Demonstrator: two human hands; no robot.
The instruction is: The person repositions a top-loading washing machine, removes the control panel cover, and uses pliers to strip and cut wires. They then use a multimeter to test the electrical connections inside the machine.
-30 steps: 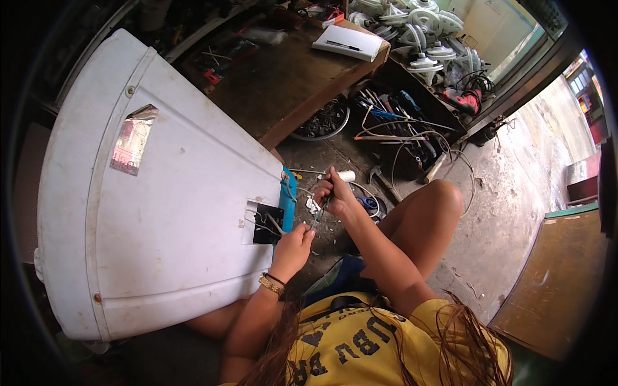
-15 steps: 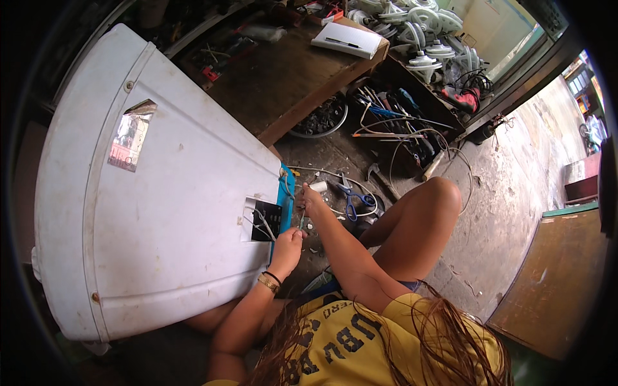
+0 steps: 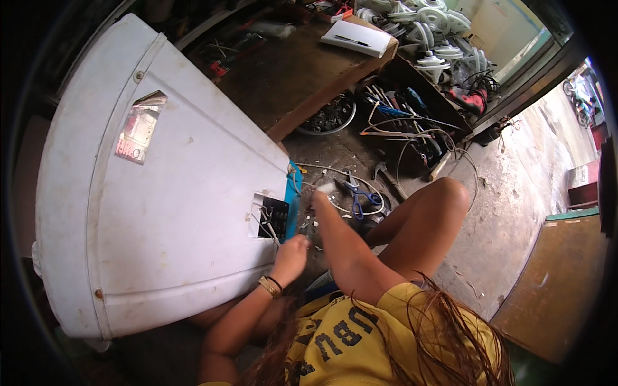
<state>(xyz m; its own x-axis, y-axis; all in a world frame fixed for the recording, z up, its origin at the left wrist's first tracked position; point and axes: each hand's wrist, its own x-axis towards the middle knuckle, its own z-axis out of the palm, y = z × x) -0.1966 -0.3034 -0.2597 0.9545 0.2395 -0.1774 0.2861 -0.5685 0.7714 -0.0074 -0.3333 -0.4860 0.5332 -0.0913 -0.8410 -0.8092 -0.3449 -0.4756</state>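
A big white appliance shell (image 3: 161, 212) lies on its side in front of me. It has a small rectangular opening (image 3: 273, 219) with thin wires (image 3: 267, 225) coming out, next to a blue part (image 3: 295, 199). My left hand (image 3: 291, 251), with a bracelet at the wrist, is curled at the lower edge of that opening, where the wires end. My right hand (image 3: 320, 199) is raised just right of the opening and pinches a small white piece (image 3: 326, 187). Blue-handled scissors (image 3: 358, 193) lie on the floor beyond it.
Loose cables (image 3: 335, 177) and a hammer (image 3: 386, 177) lie on the dirty floor. A wooden bench (image 3: 296, 77) carries a white box (image 3: 355, 37). Behind it are an open crate of tools (image 3: 405, 122) and white fan parts (image 3: 431, 38). My bare knee (image 3: 444, 199) is at the right.
My right hand has drawn back from above the scissors to a spot closer to the opening. My left hand has stayed at the wires.
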